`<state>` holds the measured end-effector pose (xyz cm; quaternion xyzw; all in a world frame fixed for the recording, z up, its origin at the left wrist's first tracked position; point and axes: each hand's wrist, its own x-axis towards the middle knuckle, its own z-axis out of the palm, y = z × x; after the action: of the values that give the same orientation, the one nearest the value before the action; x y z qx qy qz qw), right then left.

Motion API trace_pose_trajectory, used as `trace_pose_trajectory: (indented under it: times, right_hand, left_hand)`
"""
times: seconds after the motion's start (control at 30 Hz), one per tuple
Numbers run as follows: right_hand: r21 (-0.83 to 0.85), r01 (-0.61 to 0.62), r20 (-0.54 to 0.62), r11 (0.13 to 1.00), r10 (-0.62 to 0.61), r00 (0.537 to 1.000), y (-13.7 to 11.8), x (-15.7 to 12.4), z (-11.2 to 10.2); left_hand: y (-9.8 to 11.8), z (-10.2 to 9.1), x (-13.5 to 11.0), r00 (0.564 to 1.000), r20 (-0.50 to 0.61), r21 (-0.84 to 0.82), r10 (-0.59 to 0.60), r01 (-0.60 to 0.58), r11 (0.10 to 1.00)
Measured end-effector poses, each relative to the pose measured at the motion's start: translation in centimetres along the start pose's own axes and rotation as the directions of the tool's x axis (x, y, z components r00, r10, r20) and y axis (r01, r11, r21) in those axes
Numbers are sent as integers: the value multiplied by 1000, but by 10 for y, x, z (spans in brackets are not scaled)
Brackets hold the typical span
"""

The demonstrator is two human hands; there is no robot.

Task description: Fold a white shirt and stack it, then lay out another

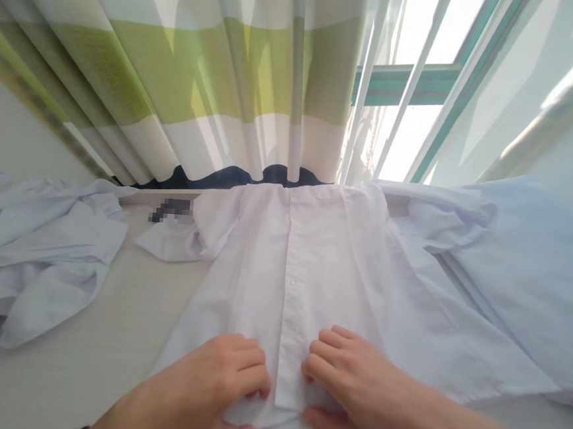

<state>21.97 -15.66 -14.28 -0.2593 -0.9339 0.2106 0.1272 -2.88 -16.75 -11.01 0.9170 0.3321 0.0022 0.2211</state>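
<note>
A white button-up shirt (322, 270) lies spread flat on the pale table, its button placket (291, 287) running up the middle towards the curtain. My left hand (214, 381) rests at the shirt's near hem just left of the placket, fingers curled and pinching the fabric. To the right of the placket my right hand (352, 385) does the same, thumb under and fingers bent over the cloth. The shirt's left sleeve (180, 232) is folded out to the side.
A crumpled pile of pale blue shirts (35, 254) lies at the left. More light blue garments (524, 273) are heaped at the right. A striped green and white curtain (217, 83) and a window (415, 86) stand behind the table (108, 333).
</note>
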Motion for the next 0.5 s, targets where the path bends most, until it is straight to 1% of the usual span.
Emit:
trace_pose_trajectory:
  times: [0.1, 0.17, 0.23, 0.3, 0.33, 0.43, 0.47, 0.5]
  right_hand:
    - [-88, 60, 42, 994, -56, 998, -1, 0, 1]
    - [-83, 121, 53, 989, -117, 992, -5, 1, -4]
    - [-39, 176, 48, 984, -174, 984, -10, 1, -12]
    - [16, 210, 50, 978, -211, 976, -14, 0, -18]
    - [40, 217, 59, 975, -219, 974, -15, 0, -20]
    - [94, 226, 94, 970, -234, 968, -10, 1, -16]
    - [106, 218, 94, 970, -229, 969, -8, 1, -14]
    - [115, 202, 85, 973, -213, 973, -5, 2, -13]
  left_hand:
    - [4, 3, -1, 991, -86, 30, 101, -99, 995]
    - [8, -3, -4, 981, -133, -39, 139, -146, 989]
    - [13, -11, -7, 974, -149, -154, 169, -192, 969]
    - [18, -17, -9, 972, -132, -237, 193, -220, 946]
    - [19, -18, -9, 975, -99, -261, 200, -219, 940]
    - [17, -16, -6, 984, 23, -284, 175, -161, 945]
    - [16, -14, -4, 988, 33, -282, 152, -136, 950]
    - [14, -13, -1, 992, 15, -274, 124, -116, 955]
